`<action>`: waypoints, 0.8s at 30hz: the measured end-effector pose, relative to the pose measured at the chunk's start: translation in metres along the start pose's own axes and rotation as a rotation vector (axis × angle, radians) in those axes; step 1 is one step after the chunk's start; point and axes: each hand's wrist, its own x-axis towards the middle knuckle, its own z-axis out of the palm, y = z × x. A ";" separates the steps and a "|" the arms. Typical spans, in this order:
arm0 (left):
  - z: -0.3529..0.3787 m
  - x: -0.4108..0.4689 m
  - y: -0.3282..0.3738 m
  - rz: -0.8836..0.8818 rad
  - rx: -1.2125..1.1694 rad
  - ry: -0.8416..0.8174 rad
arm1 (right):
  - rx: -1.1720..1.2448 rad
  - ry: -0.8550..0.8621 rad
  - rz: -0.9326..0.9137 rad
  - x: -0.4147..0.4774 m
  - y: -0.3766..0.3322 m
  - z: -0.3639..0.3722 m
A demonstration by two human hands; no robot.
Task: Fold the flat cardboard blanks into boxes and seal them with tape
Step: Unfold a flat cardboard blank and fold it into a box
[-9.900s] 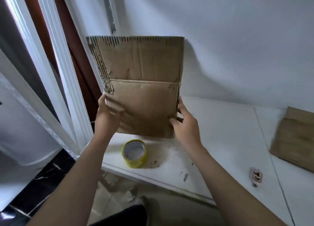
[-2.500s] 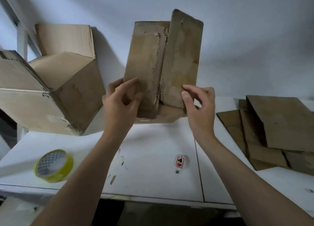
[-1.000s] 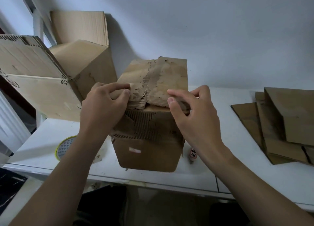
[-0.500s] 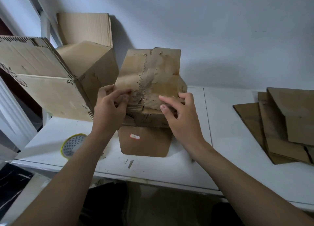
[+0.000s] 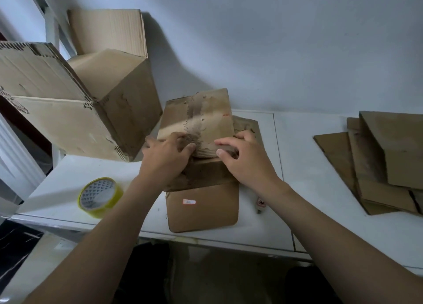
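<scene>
A small worn cardboard box [image 5: 201, 175] stands on the white table [image 5: 309, 189], with its two top flaps folded down so that they meet along a torn seam. My left hand [image 5: 167, 157] presses on the left flap with curled fingers. My right hand [image 5: 242, 157] presses on the right flap, fingers bent over its near edge. A loose flap with a small sticker lies flat toward me. A roll of yellow tape [image 5: 99, 197] lies on the table to the left of the box.
A large open cardboard box [image 5: 75, 102] lies tipped at the back left, beside a white frame. Several flat cardboard blanks [image 5: 380, 159] are stacked at the right. A small white cutter [image 5: 261, 204] lies just right of the box, under my right wrist.
The box has come down from the air onto the table, and its top flaps have been folded shut. Both hands have moved onto the flaps and hold them down.
</scene>
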 end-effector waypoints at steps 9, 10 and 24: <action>0.006 0.013 0.006 0.134 0.008 -0.062 | -0.221 -0.186 0.147 -0.028 0.049 -0.054; 0.006 0.013 0.006 0.130 -0.007 -0.059 | -0.268 -0.322 0.147 -0.035 0.058 -0.050; 0.008 -0.009 0.035 0.157 0.031 -0.071 | -0.443 -0.132 0.370 -0.061 0.129 -0.089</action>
